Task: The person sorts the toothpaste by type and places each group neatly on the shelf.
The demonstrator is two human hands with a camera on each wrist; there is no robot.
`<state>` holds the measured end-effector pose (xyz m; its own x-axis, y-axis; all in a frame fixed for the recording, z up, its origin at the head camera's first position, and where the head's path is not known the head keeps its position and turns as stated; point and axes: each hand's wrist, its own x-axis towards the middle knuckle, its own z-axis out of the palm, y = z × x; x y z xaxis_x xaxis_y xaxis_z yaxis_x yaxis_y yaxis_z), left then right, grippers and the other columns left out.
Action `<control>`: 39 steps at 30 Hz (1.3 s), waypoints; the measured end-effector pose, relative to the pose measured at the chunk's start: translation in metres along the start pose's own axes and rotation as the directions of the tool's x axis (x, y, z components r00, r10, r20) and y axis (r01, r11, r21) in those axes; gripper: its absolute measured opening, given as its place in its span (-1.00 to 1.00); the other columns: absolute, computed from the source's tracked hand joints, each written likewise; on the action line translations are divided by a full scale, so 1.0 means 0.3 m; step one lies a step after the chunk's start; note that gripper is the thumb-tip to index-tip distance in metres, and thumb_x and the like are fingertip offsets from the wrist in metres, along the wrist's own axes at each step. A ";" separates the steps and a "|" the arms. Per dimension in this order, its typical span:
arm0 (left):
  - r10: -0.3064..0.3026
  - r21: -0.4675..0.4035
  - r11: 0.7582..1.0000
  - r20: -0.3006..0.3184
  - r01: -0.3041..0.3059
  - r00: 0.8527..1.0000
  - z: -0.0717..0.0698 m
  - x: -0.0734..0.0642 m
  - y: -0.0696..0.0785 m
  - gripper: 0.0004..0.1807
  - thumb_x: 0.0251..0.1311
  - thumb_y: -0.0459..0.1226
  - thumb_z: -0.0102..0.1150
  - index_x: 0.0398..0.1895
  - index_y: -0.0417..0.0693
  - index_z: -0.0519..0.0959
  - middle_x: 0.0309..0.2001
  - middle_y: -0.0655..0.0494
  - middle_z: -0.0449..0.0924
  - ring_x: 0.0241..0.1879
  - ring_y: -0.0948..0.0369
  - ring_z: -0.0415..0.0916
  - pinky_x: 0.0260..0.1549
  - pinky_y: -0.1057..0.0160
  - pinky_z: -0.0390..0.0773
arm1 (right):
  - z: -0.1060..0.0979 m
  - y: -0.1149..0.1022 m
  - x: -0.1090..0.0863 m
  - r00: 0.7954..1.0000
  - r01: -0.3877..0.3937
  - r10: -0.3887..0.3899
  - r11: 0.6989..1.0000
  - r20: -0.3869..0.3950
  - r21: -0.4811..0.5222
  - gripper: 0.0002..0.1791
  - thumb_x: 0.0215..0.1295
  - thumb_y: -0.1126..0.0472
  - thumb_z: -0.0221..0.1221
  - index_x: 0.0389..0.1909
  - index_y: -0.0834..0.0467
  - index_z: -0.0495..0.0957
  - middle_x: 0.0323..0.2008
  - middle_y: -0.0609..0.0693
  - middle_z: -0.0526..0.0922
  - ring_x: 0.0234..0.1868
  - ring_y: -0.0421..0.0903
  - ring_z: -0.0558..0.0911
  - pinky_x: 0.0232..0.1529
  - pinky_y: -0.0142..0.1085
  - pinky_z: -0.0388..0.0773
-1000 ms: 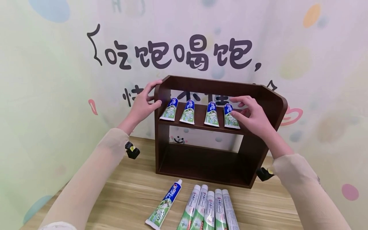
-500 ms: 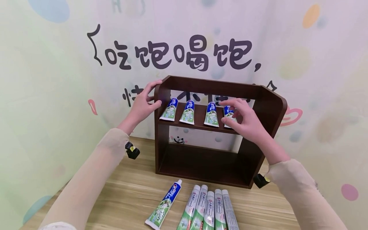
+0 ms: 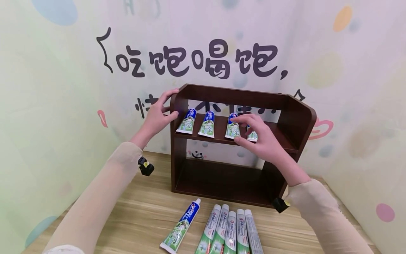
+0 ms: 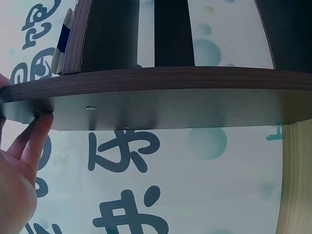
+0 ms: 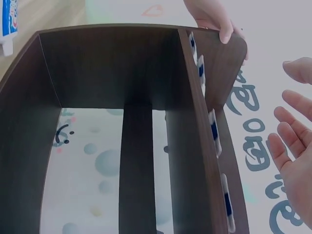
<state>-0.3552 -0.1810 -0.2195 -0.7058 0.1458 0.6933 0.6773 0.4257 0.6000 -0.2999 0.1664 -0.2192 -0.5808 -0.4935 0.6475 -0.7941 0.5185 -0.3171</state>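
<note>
My left hand (image 3: 156, 115) grips the upper left side panel of a dark brown wooden shelf rack (image 3: 234, 91), its thumb at the front edge. In the right wrist view that left hand (image 5: 213, 14) also shows on the panel. My right hand (image 3: 257, 138) hovers in front of the upper shelf with fingers spread and nothing between them. Behind it lie a blue and green toothpaste tube (image 3: 232, 129) and another toothpaste tube (image 3: 252, 136), partly covered by the hand. Two matching tubes, the far left toothpaste tube (image 3: 187, 121) and its neighbouring toothpaste tube (image 3: 207, 124), lie further left.
On the wooden table (image 3: 136, 208) before the rack lies a blue and green toothpaste tube (image 3: 181, 225). Right of it, several white and green toothpaste tubes (image 3: 233, 231) lie side by side. A printed curtain (image 3: 203, 21) hangs behind the rack.
My right hand has moved left along the upper shelf, from the rightmost tube to in front of the third one. The left hand and the tubes have stayed in place.
</note>
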 end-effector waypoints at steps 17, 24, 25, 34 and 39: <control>0.009 0.002 1.000 0.000 -0.009 1.000 0.000 0.003 -0.007 -0.31 0.25 -0.36 0.14 0.42 0.31 0.27 0.50 0.27 0.22 0.16 -0.20 0.57 -0.01 -0.08 0.68 | 0.118 -0.017 -0.030 0.997 0.058 -0.063 0.994 0.047 0.092 -0.43 0.21 0.16 0.31 0.27 -0.04 0.47 0.25 -0.03 0.50 0.15 -0.08 0.41 -0.06 -0.30 0.57; 0.016 0.004 1.000 -0.005 -0.016 1.000 -0.001 0.002 -0.008 -0.31 0.24 -0.38 0.14 0.43 0.25 0.27 0.50 0.26 0.23 0.16 -0.20 0.57 -0.02 -0.08 0.69 | 0.173 -0.018 -0.047 0.995 0.072 -0.080 0.989 0.062 0.129 -0.45 0.21 0.20 0.31 0.25 -0.01 0.48 0.23 -0.03 0.51 0.10 -0.06 0.41 -0.10 -0.36 0.54; 0.017 0.005 1.000 -0.005 -0.017 1.000 0.000 0.003 -0.008 -0.31 0.24 -0.38 0.14 0.43 0.24 0.27 0.50 0.25 0.23 0.16 -0.20 0.57 -0.02 -0.08 0.69 | 0.180 -0.017 -0.049 0.995 0.072 -0.081 0.988 0.064 0.134 -0.46 0.21 0.20 0.31 0.24 -0.01 0.49 0.22 -0.03 0.51 0.09 -0.06 0.41 -0.11 -0.36 0.54; 0.018 0.005 1.000 -0.004 -0.018 1.000 0.002 0.006 -0.011 -0.31 0.24 -0.37 0.15 0.43 0.24 0.27 0.50 0.25 0.22 0.16 -0.21 0.57 -0.03 -0.09 0.69 | 0.234 -0.016 -0.067 0.994 0.054 -0.069 0.985 0.083 0.165 -0.48 0.22 0.17 0.29 0.23 -0.03 0.49 0.22 -0.04 0.52 0.03 -0.17 0.42 -0.11 -0.38 0.56; 0.013 0.001 1.000 -0.003 -0.013 1.000 0.003 0.005 -0.011 -0.30 0.25 -0.38 0.14 0.43 0.28 0.27 0.50 0.26 0.22 0.16 -0.22 0.56 -0.02 -0.10 0.68 | 0.267 -0.014 -0.071 0.992 0.051 -0.072 0.981 0.104 0.189 -0.49 0.23 0.21 0.30 0.23 -0.02 0.50 0.21 -0.03 0.52 0.04 -0.14 0.43 -0.11 -0.35 0.57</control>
<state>-0.3587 -0.1814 -0.2210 -0.6966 0.1484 0.7019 0.6860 0.4245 0.5910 -0.2986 0.1188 -0.2872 -0.5379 -0.5994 0.5928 -0.8422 0.3514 -0.4089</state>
